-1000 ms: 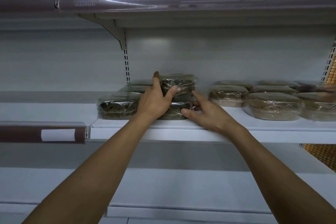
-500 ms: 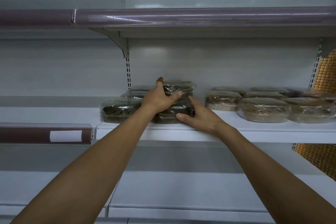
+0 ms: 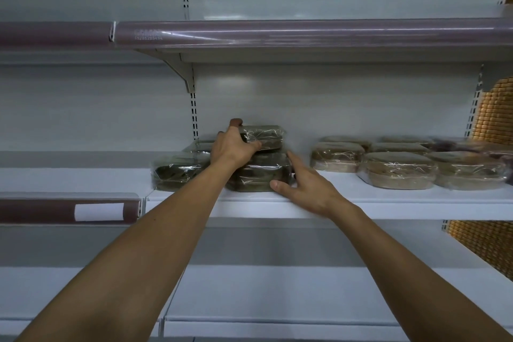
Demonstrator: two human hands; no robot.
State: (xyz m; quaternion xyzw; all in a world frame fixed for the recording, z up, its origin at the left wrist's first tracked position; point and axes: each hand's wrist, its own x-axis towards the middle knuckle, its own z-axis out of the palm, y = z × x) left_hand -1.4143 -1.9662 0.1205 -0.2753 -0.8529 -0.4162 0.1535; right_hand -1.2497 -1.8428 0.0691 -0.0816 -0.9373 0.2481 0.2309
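Shelf point(image 3: 361, 203): white; stack near front edge.
Top pack point(image 3: 266, 134): flat on lower pack point(image 3: 258, 175), long axis along shelf edge.
Left hand point(image 3: 233, 148): grips top pack's left end.
Right hand point(image 3: 304, 187): straight fingers touch lower pack.

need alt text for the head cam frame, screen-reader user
A person's left hand grips the upper dark green wrapped pack, stacked on a lower pack on a white shelf; the right hand, fingers straight, touches the lower pack's right side. A third dark pack lies to the left, tan wrapped packs to the right.
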